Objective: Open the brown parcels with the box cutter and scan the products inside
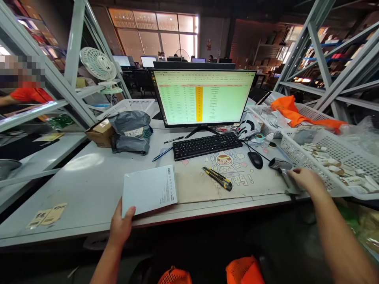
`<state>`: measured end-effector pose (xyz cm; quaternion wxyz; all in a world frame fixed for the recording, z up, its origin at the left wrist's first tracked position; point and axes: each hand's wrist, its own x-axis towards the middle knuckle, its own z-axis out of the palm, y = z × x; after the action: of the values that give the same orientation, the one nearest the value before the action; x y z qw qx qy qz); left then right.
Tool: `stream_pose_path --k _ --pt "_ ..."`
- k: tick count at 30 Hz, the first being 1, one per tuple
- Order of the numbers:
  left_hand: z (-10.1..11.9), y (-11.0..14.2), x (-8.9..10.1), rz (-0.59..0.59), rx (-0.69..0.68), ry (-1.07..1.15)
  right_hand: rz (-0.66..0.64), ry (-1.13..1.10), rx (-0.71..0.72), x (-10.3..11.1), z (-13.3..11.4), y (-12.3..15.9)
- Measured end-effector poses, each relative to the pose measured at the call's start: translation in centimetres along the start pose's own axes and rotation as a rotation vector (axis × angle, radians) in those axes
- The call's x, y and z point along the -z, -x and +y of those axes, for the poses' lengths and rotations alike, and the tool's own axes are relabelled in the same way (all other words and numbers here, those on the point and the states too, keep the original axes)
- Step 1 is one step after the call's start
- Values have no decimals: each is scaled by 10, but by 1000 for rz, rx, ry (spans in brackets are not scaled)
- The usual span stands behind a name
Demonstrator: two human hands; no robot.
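Observation:
A flat white box (149,189) with a barcode and small print on its top is in my left hand (122,223). My thumb lies on its top face at the near left corner, and the other fingers are mostly hidden beside and below it. On the right, my right hand (308,179) is closed around the grip of a grey barcode scanner (280,163), whose head points left over the desk edge area. Between the two hands lies a yellow and black box cutter (217,178) on a printed desk mat (192,185).
A monitor (204,96) showing a spreadsheet stands behind a black keyboard (207,146) and a mouse (255,160). A grey plastic parcel (130,132) and a cardboard box (100,133) sit at left. White baskets (318,167) line the right side. Metal frames (74,47) flank the desk.

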<state>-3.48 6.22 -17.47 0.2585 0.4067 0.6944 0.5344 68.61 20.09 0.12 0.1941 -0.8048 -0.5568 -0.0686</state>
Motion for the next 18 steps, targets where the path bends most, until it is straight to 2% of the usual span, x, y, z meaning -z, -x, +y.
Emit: stream_pose_path --k 2,3,4,6,8,10,13,18 --pt "-1 -4 1 -28 34 45 36 56 -38 -2 -39 5" --pt "-2 -7 2 -45 50 68 39 5 4 -7 -66 9" --pt "-2 -9 3 -55 61 86 -49 -72 86 -14 -97 13" --pt "-1 -13 5 -64 56 102 -246 -109 310 -36 -162 16" --pt "0 -14 7 -61 49 103 -279 -97 395 -63 -217 13" --pt "2 -13 7 -59 53 96 -247 -73 429 -90 -255 6" --pt "4 -10 7 -48 82 89 -179 -54 449 -118 -278 -5" --pt "5 -9 7 -31 93 75 -118 -66 521 -140 -276 -10"
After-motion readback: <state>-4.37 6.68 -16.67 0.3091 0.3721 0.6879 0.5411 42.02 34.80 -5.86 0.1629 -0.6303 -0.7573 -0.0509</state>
